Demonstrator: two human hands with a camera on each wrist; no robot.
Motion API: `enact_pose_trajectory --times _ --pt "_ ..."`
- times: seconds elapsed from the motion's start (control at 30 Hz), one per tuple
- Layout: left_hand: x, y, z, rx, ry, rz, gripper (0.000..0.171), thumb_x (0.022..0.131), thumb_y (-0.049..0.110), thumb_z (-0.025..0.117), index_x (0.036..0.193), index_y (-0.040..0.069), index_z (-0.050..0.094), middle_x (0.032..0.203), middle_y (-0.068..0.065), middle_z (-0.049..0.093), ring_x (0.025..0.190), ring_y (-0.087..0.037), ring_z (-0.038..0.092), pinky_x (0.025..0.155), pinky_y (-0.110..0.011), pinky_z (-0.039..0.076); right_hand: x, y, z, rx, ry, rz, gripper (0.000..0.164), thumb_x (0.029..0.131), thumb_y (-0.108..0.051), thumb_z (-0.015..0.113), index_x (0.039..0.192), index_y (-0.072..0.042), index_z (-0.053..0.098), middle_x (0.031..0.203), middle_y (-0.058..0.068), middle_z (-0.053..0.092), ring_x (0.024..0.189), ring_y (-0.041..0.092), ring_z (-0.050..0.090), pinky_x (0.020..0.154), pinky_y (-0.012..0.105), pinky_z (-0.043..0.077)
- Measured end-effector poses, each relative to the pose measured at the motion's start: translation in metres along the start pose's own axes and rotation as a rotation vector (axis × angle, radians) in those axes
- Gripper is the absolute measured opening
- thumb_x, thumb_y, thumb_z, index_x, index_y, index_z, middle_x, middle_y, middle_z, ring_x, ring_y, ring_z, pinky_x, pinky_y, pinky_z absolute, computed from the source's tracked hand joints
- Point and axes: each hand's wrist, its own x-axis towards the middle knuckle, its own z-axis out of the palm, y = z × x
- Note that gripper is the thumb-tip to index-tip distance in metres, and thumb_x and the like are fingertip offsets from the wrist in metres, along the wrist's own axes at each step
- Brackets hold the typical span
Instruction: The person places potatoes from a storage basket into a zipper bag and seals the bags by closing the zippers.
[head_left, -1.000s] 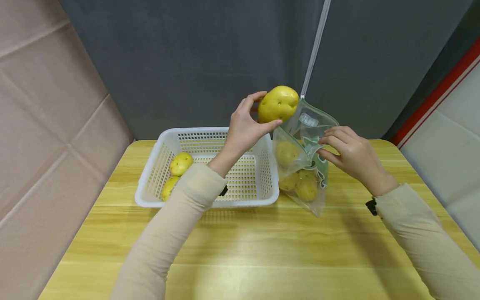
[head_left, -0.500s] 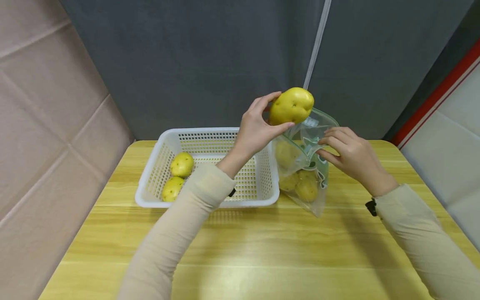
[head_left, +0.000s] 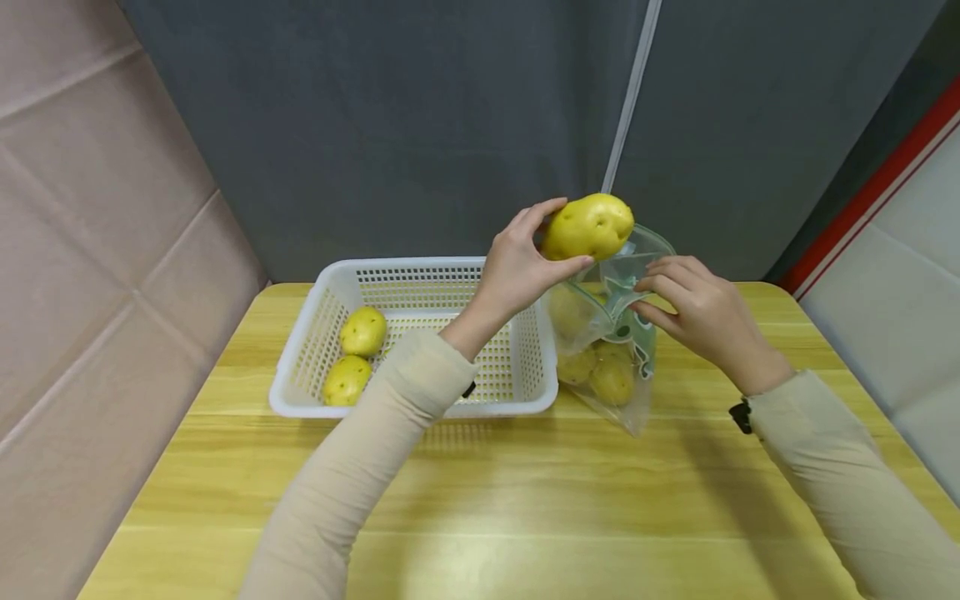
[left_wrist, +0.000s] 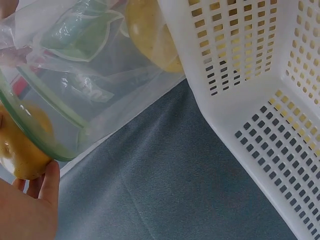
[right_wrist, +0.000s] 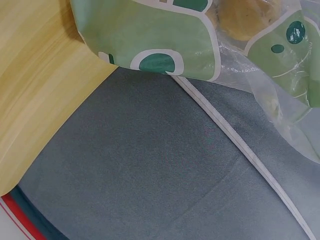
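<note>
My left hand (head_left: 521, 262) grips a large yellow potato (head_left: 588, 227) between thumb and fingers, right at the mouth of a clear plastic bag (head_left: 637, 268) with green print. In the left wrist view the potato (left_wrist: 22, 150) overlaps the bag's green-edged opening (left_wrist: 55, 107). With thumb and fingers my right hand (head_left: 701, 312) pinches the bag's right edge. Several potatoes (head_left: 612, 379) lie inside the bag, seen through its film. Green printed film (right_wrist: 165, 37) fills the top of the right wrist view, where the hand itself is hidden.
A white plastic basket (head_left: 420, 408) with slotted walls stands left of the bag, two potatoes (head_left: 363, 331) at its left end. Both rest on a wooden table (head_left: 525, 508). Behind rises a dark grey fabric partition (head_left: 390, 125) with a pale strip.
My left hand has carried the potato rightward, then slightly down, over the bag's mouth. The right hand has kept its grip on the bag's edge almost unmoved.
</note>
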Motion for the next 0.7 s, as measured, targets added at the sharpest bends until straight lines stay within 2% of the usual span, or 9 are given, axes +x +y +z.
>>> enact_pose_trajectory --times 0.27,0.7 --pt "0.0003 -0.0025 0.0007 0.023 -0.002 -0.027 0.074 0.075 0.028 0.082 0.138 0.013 0.048 0.132 -0.003 0.056 0.11 -0.016 0.059 0.092 -0.024 0.051 -0.0003 -0.0001 -0.0002 -0.007 -0.006 0.003 0.054 0.096 -0.046 0.044 0.084 0.0 0.068 0.087 0.017 0.069 0.087 0.033 0.063 0.07 0.046 0.056" --pt "-0.0004 -0.0046 0.0022 0.117 -0.002 -0.029 0.069 0.076 0.032 0.08 0.137 0.016 0.052 0.137 -0.001 0.055 0.119 -0.019 0.054 0.097 -0.032 0.048 -0.0006 0.0 -0.0005 -0.014 -0.002 -0.002 0.054 0.096 -0.046 0.044 0.083 0.0 0.068 0.086 0.017 0.069 0.087 0.033 0.064 0.07 0.046 0.056"
